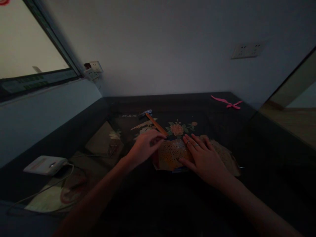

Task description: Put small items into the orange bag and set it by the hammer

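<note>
Two bare hands over a dark desk (261, 141), head view, light poor. Left hand (145, 144): fingers bunched narrow at the upper left edge of a dotted, orange-patterned piece (170, 153); too dim to say whether anything is pinched between them. Right hand (204, 161): fingers somewhat spread, laid flat across the right part of that piece; a tan dotted piece (224, 153) shows to the right of them.

Risk, as I judge it: should the flat fingers ease off, the piece could slide or lift under a pull from the bunched ones; dimness could hide a slipping edge.

Around: hammer-like tool (157, 124), handle end just beyond the left fingertips, most in the way of a forward reach. Pink ribbon (229, 105) well beyond the right fingers. White device (45, 164) and its cable (73, 167) well left of the left fingers
</note>
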Available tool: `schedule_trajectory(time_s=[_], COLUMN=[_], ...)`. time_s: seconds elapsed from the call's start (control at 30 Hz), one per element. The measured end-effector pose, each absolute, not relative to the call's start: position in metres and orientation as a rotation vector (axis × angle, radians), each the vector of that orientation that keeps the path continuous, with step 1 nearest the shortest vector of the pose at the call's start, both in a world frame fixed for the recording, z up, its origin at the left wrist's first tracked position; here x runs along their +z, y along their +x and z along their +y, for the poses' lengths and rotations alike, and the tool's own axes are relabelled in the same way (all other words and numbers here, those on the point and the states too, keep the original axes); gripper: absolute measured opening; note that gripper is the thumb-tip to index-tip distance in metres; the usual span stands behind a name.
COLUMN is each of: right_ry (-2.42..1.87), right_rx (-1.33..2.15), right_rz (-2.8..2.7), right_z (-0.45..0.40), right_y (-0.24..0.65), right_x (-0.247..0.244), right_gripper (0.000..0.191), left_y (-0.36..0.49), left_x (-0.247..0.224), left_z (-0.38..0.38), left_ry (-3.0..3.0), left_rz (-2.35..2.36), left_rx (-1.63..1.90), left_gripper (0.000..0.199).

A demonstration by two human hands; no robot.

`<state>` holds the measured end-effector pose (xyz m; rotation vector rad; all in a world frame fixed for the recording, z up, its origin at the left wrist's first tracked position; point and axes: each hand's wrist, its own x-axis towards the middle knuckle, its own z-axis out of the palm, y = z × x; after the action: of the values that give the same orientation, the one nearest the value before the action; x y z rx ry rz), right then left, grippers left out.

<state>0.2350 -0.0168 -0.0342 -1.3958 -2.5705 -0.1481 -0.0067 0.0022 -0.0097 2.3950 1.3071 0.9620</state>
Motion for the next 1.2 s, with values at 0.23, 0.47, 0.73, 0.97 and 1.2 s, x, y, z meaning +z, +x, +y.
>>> schedule_trajectory(time_s=[0.23,0.47,0.73,0.97,1.2], right_ry=[-1.384,-1.388,-1.39,-1.383,-1.373], right_rx=[-0.112,-0.119,-0.161,-0.187,-0.216], right_rz=[-2.572,-2.559,-2.576,-2.557,-2.568], right_z=[-0.019,-0.02,-0.018,-0.016,-0.014], right_y=[0.235,0.234,0.234,0.236,0.237], right_x=[-0.031,-0.029,-0.034,-0.038,-0.041], right_gripper=[0.073,0.073,0.078,0.08,0.085], left_y=[0.068,0.071,0.011,-0.144,-0.213], left_x=[-0.003,0.008,0.028,-0.032,-0.071], left_z=[0.019,0.017,0.012,-0.002,-0.035], left_ry=[2.507,2.346,1.866,1.463,1.275], left_rz=[1.216,1.188,1.252,2.006,2.297], left_rx=[0.764,0.981,1.485,1.511,1.276], left_gripper=[0.01,0.006,0.014,0.029,0.032])
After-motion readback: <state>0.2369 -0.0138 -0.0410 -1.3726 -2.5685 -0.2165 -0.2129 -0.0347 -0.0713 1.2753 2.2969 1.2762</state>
